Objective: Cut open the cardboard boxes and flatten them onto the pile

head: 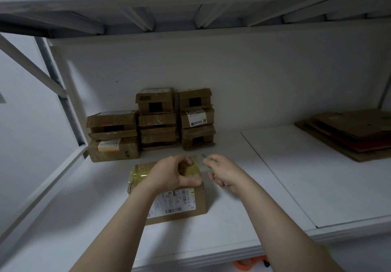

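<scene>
White shelf bears stacked boxes against white wall

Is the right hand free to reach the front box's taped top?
Likely yes: the right hand, gripping a green cutter, is beside the box; the left hand covers only part.

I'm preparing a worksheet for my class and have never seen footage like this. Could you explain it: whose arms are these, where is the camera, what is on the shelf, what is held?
No machine here: a person wears one camera on the head, looking down at their own arms. The left hand grips a taped cardboard box with a shipping label on the white shelf. The right hand holds a small green cutter. Behind stand stacked boxes; at the right lies a pile of flattened cardboard.
</scene>
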